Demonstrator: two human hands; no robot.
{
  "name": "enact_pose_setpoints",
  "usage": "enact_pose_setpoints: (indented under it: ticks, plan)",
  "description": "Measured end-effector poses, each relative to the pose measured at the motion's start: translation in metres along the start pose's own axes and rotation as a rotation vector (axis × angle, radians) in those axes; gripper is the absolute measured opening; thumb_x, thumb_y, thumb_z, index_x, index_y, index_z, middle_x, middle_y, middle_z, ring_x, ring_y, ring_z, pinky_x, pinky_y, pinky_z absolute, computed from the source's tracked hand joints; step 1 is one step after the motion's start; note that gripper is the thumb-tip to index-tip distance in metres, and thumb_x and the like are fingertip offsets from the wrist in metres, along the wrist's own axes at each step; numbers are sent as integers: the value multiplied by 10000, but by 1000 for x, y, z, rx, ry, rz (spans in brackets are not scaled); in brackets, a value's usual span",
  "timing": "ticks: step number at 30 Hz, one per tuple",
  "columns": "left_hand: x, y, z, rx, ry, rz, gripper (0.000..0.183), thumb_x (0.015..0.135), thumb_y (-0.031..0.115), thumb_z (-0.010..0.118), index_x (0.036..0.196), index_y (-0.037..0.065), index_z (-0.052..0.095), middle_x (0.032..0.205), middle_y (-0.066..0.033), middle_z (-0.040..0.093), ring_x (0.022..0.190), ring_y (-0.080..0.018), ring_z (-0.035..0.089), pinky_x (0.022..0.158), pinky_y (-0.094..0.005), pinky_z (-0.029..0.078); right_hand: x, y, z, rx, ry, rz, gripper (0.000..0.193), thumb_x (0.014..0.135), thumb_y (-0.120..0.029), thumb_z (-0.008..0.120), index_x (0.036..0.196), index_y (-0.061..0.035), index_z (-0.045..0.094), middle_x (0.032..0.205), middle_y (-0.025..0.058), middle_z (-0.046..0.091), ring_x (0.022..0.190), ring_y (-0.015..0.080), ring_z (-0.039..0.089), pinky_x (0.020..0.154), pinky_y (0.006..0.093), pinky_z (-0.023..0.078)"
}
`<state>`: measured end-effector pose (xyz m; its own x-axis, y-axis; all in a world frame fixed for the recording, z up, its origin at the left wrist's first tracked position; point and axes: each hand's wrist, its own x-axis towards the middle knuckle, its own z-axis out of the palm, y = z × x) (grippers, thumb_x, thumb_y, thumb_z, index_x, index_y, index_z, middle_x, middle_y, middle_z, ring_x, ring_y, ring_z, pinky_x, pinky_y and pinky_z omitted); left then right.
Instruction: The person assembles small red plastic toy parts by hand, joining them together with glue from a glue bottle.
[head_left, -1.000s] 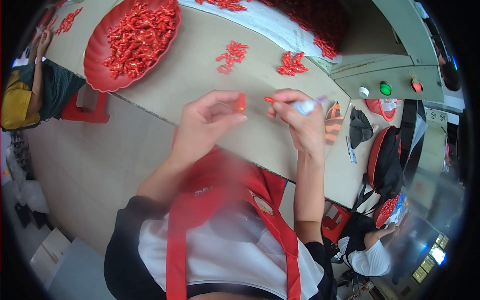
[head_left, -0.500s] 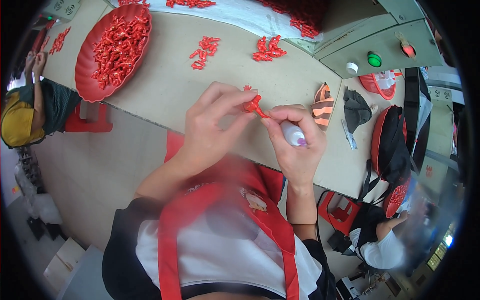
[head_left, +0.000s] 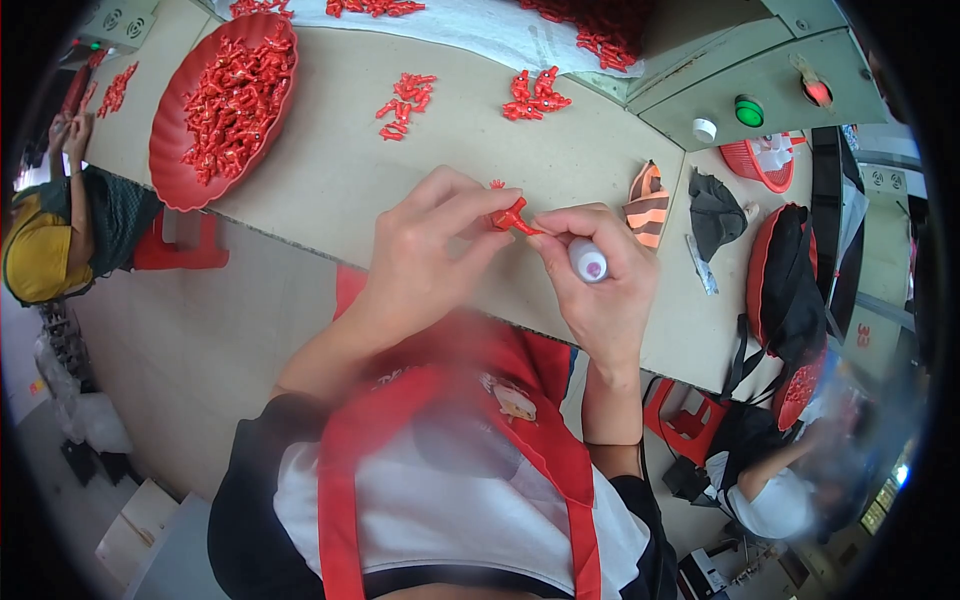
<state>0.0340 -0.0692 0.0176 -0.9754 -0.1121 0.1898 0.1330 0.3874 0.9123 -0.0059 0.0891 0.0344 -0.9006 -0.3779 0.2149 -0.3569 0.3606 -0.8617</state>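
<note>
Between the thumb and fingers of my left hand (head_left: 425, 240) is a small glossy red figurine (head_left: 511, 215), held just above the near part of the table. My right hand (head_left: 612, 305) pinches the thin right end of that figurine with thumb and forefinger. Tucked in the same hand's curled fingers is a small white bottle (head_left: 588, 259), its rounded end with a purple spot facing up. Further back on the table lie two loose groups of red figurines, one cluster (head_left: 406, 104) in the middle and another cluster (head_left: 535, 97) to its right.
A scalloped red tray (head_left: 166, 150) heaped with red figurines stands at the left. Right of my hands lie an orange striped cloth piece (head_left: 648, 206), a dark grey cloth (head_left: 715, 220) and a red basket (head_left: 757, 168). A green machine (head_left: 775, 85) borders the back right. Co-workers sit on both sides.
The white bottle has turned in my right hand, so its purple-spotted end faces up more. The figurine tilts slightly differently, still held between both hands.
</note>
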Motion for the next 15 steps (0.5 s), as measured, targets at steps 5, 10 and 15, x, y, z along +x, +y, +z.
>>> enact_pose_setpoints:
  ticks: [5,10,15]
  plan:
    - [-3,-8,4,-23,63,-5,296,684,-2,679,971,58,640,832,-80,561,688,-197,640,596,-277,503,1,9,4,129,55,140,129,702,-16,680,812,-16,614,739,68,627,643,147,598,579,258,462]
    - [-4,-8,5,-38,65,-20,301,682,-3,680,975,57,641,835,-81,561,691,-198,640,600,-278,503,2,10,4,149,38,171,129,704,-32,685,811,-12,615,745,66,635,654,149,599,602,254,464]
    - [-3,-9,7,-34,62,-31,305,684,-10,673,980,56,640,842,-84,566,700,-197,642,611,-276,505,2,10,3,148,26,187,121,710,-43,682,807,-14,617,751,66,637,669,149,599,618,258,465]
